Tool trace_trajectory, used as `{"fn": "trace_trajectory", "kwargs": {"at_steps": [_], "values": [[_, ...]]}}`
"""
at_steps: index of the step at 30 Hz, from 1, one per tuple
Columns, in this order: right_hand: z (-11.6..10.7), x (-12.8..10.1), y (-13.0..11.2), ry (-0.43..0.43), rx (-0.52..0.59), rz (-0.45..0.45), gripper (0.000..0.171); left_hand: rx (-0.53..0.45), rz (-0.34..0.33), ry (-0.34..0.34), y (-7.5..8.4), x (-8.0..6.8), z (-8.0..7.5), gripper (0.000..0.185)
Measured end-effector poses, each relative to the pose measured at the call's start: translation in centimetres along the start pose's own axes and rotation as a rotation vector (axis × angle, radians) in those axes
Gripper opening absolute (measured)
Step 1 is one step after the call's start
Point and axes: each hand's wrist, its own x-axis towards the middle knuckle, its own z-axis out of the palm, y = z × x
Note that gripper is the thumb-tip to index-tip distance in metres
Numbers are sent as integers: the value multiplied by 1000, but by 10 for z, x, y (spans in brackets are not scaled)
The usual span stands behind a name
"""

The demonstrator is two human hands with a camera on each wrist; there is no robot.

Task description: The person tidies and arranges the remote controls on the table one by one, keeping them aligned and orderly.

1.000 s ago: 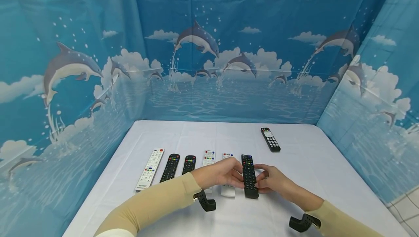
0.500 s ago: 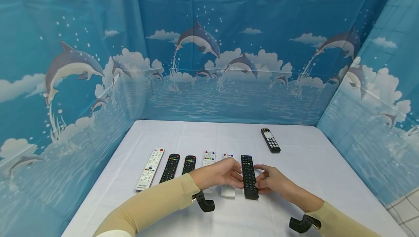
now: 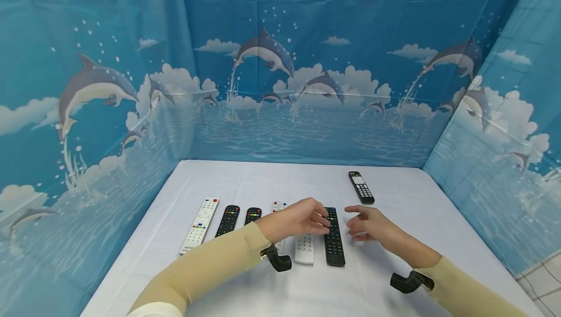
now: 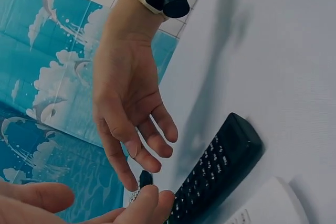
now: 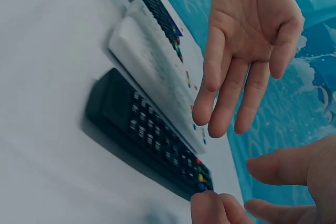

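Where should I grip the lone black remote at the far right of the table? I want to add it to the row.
Take the lone black remote from above, pinching its two long edges near the middle. It lies flat, buttons up, on the white table, apart from the row, with bare cloth on both sides for fingers. The right hand is nearest.

The near half of the white table (image 3: 394,278) is crossed by a row of remotes lying side by side with narrow gaps, from the long white remote (image 3: 200,225) at the left end to the black remote (image 3: 334,237) at the right end. The air above the row's right end is taken up by the left hand (image 3: 302,219) and right hand (image 3: 368,224). Bare cloth is left to the right of the row and behind it, interrupted only by a lone black remote (image 3: 361,187) at the far right. The table is closed in on three sides by the dolphin backdrop (image 3: 280,78).
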Motion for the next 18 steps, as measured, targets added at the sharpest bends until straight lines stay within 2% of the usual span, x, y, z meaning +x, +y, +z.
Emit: {"fn": "trace_trajectory", "kwargs": {"at_steps": [6,10,18], "values": [[-31,8,-10,-30,-19,-24,58,-34,48,85,14,20,15,31],[-53,15,-18,-35,-43,-44,57,-63,94,149,22,39,26,31],[-88,48,-37,33,-56,25,54,-205,154,272,38,80,44,29]]}}
